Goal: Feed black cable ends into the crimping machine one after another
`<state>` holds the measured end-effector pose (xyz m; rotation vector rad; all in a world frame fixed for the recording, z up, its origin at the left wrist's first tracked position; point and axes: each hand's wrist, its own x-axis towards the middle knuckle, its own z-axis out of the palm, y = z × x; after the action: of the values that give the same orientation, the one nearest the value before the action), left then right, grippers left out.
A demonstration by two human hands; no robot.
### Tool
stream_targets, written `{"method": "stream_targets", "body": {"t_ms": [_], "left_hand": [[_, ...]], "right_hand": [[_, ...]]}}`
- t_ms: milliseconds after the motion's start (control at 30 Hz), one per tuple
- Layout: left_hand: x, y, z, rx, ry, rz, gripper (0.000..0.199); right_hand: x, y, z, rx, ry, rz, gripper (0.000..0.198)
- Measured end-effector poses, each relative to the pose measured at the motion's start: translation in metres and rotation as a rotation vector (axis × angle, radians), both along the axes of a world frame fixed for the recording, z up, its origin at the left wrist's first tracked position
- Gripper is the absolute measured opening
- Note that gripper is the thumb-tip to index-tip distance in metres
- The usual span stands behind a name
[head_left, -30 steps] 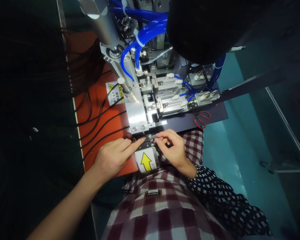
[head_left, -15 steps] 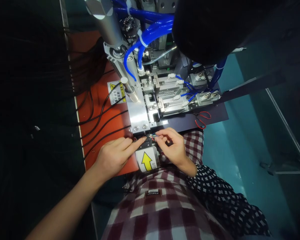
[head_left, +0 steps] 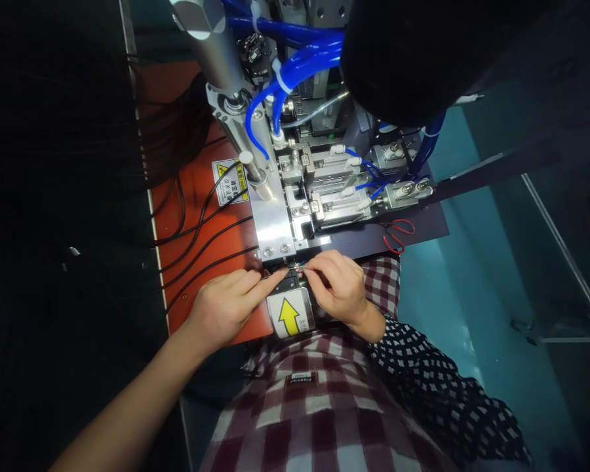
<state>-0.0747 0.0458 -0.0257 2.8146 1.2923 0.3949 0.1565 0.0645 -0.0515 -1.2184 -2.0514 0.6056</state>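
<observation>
Several thin coloured wires [head_left: 301, 265] run from the fingertips of my right hand [head_left: 338, 286], which is closed in a pinch on them. Their other ends meet a small part in the black fixture [head_left: 287, 283] at the front of the machine; its details are too small to make out. From the left, my left hand [head_left: 226, 303] stretches its index finger to that same spot and touches it with the tip. The other left fingers are curled, with nothing visible in them, and the thumb is hidden.
Behind my hands rises a metal machine [head_left: 274, 226] with blue air tubes [head_left: 312, 56]. Red-handled scissors or snips [head_left: 398, 235] lie on the dark plate at the right. Black cables [head_left: 201, 229] cross the orange surface [head_left: 196, 314]. A yellow arrow label [head_left: 289, 316] sits just in front.
My right hand has turned slightly, and its fingers are folded closer together around the wires. My left hand stays in place with its index finger on the same spot.
</observation>
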Motion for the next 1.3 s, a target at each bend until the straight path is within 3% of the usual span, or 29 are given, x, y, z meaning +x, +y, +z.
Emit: {"method": "stream_targets", "body": {"t_ms": [300,600,1033,1300], "left_hand": [[-0.001,-0.001,-0.003,0.003,0.001,0.008,0.037],[0.001,0.001,0.000,0.011,-0.008,0.004,0.037],[0.001,0.001,0.000,0.010,-0.016,0.003,0.036],[0.001,0.001,0.000,0.015,-0.014,0.004,0.037]], "right_hand": [[-0.009,0.004,0.003,-0.106,0.067,-0.027,0.011],[-0.002,0.000,0.001,-0.300,0.245,-0.120,0.009],[-0.002,-0.013,-0.001,-0.132,0.243,-0.095,0.011],[-0.012,-0.006,-0.001,-0.281,0.298,-0.131,0.006]]}}
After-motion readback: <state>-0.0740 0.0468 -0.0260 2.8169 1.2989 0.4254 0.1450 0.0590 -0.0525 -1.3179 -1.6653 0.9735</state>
